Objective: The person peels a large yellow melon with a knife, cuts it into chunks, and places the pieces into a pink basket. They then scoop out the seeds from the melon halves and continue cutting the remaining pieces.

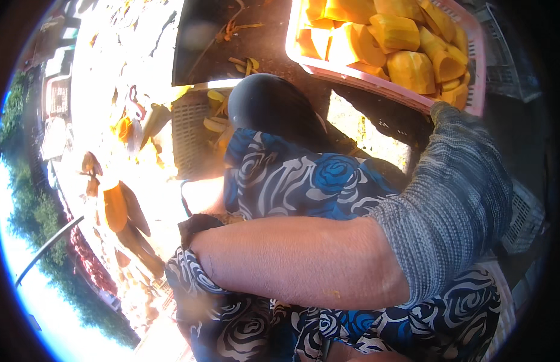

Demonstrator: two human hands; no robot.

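Note:
My left arm crosses from the left, bare up to a grey knit glove or sleeve. Its gloved hand [445,115] is at the near right corner of a pink plastic crate [384,83]. The fingers are foreshortened, so their grip on the rim is unclear. Large peeled chunks of orange squash, likely pumpkin [411,70], fill the crate. No right hand is in view. My lap is covered by blue, black and white rose-patterned cloth [302,181], and a dark rounded knee [262,99] rises beyond it.
A slatted crate [189,135] left of the knee contains peel strips [216,124]. Squash pieces [115,208] and scraps lie on the glaring, sunlit ground at left. Dark crates [524,219] stand at right. Trees [40,226] are visible along the left rim.

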